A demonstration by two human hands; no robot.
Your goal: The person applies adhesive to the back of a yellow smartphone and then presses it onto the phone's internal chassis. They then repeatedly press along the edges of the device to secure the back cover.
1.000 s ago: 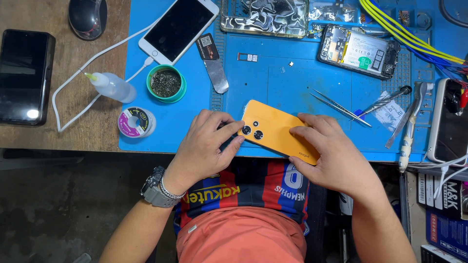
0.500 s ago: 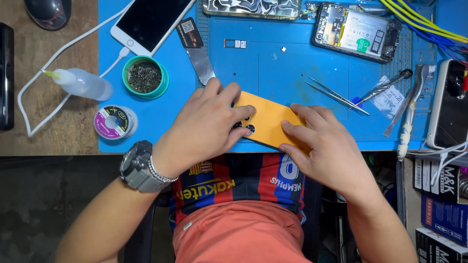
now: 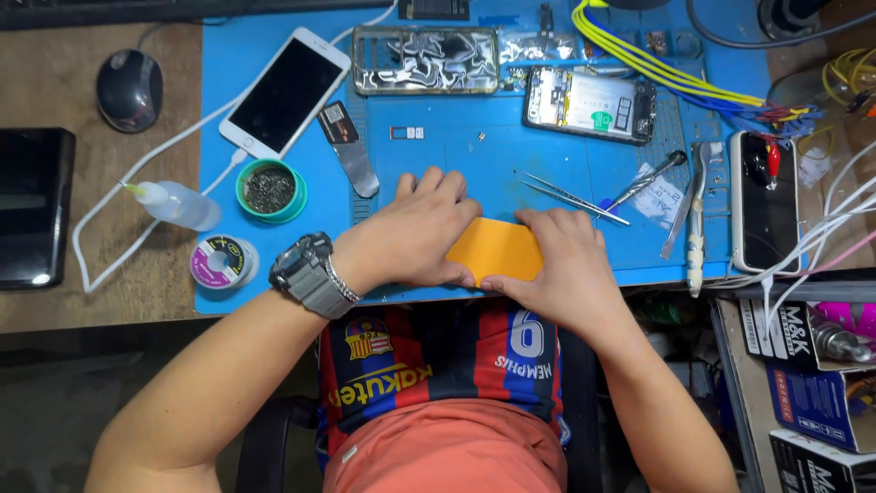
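One orange phone (image 3: 495,251) lies back up at the near edge of the blue mat (image 3: 456,155), right in front of the person. Two hands are on it.

The left hand (image 3: 411,228) lies flat over the left part of the phone, palm down. Its fingers are close together and point to the far side, and they press down on the phone and the mat. There is one grey watch (image 3: 308,274) on that wrist. The right hand (image 3: 561,265) covers the right part of the phone. Its fingers are curled a little, close together, and rest on the phone's far edge. The thumb sits along the near edge. Both hands press on the phone, but neither one lifts it.

On the mat there are more things. One white phone (image 3: 285,91) lies far left, with a white cable (image 3: 137,173) in it. One clear case (image 3: 426,60) lies far in the middle. One open phone (image 3: 589,102) with its insides showing lies to the right of it. One pair of tweezers (image 3: 570,196) lies just beyond the right hand. One green pot (image 3: 270,191) sits to the left, with one small bottle (image 3: 178,203) and one purple roll (image 3: 223,262) close by. One mouse (image 3: 130,89) and one black phone (image 3: 34,205) sit on the wood at the far left.
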